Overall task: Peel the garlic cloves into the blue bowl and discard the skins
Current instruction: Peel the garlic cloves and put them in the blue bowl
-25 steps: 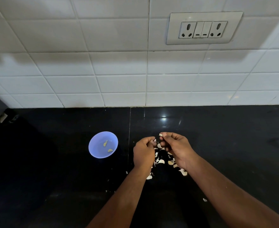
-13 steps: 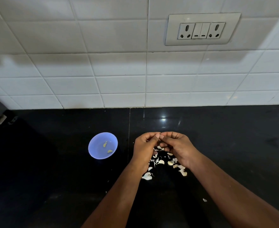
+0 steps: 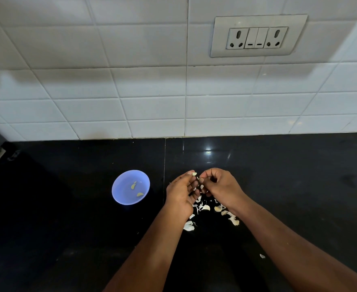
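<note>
Peeling proceeds above the glossy black stone bench [image 3: 299, 186], where we see the left hand [image 3: 180, 193] pinching a small pale garlic clove [image 3: 194, 174] at its fingertips while the right hand [image 3: 220, 185], fingers curled, plucks at what we take to be the clove's skin; whether that hand holds a torn piece we cannot tell. We judge that the two hands meet directly over the scatter of white papery garlic skins and loose cloves [image 3: 212, 211] so that each shred falls onto one heap, easy to gather and discard later. The small round blue plastic bowl [image 3: 121, 196] stands just to the left of the left hand, apart from the heap, and holds two peeled yellowish cloves [image 3: 136, 190]; we infer that it is kept near so a finished clove travels only a short way, yet off to one side so skins do not drop in. The bowl and heap lie about midway between the bench's back edge, under the white tiled wall [image 3: 152, 91], and its near edge, which is out of view. Open dark surface extends toward the right and back, giving room to sweep skins aside; one stray skin flake [image 3: 262, 256] lies nearer us, beside the right forearm. The white double socket panel [image 3: 257, 36] sits high on the wall, well clear of the work.
</note>
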Tool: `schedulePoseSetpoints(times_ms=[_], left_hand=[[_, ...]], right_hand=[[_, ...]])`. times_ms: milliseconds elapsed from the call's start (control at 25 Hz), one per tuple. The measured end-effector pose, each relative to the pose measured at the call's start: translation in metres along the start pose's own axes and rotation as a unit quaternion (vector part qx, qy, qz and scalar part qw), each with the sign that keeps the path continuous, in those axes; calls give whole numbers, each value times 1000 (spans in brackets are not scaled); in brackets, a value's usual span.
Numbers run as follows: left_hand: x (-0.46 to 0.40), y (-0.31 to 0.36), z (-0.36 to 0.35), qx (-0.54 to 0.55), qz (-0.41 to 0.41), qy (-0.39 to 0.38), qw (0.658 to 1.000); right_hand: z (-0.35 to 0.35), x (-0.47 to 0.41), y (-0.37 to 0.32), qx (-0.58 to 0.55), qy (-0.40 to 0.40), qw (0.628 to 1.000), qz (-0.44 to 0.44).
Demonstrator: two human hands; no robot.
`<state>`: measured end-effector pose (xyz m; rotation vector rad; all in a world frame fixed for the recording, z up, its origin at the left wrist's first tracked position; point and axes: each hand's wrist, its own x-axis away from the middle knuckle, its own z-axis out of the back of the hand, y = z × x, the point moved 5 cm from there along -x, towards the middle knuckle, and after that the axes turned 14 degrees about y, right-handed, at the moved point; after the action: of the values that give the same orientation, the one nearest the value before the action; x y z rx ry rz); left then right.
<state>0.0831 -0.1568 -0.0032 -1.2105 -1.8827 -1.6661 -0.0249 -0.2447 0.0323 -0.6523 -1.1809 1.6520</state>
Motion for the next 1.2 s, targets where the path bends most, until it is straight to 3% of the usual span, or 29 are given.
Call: schedulePoseSetpoints(times_ms=[160, 360, 480, 920, 1080, 1200], left_hand=[[-1, 4, -1, -7, -13, -12, 1000], [2, 4, -4, -33, -48, -38, 998], [3, 3, -4, -48, -59, -40, 996], [7, 12, 6, -157, -128, 23, 979], [10, 16, 8, -155, -128, 51, 978], [13, 19, 11, -224, -170, 45, 958]], right_hand=[[8, -2, 2, 48, 7, 999, 11], [13, -5, -1, 14, 90, 996, 18], [3, -6, -1, -11, 50, 999, 11], [4, 0, -2, 1, 109, 994, 8], [-5, 1, -9, 75, 94, 990, 75], [-12, 5, -16, 115, 71, 983, 121]])
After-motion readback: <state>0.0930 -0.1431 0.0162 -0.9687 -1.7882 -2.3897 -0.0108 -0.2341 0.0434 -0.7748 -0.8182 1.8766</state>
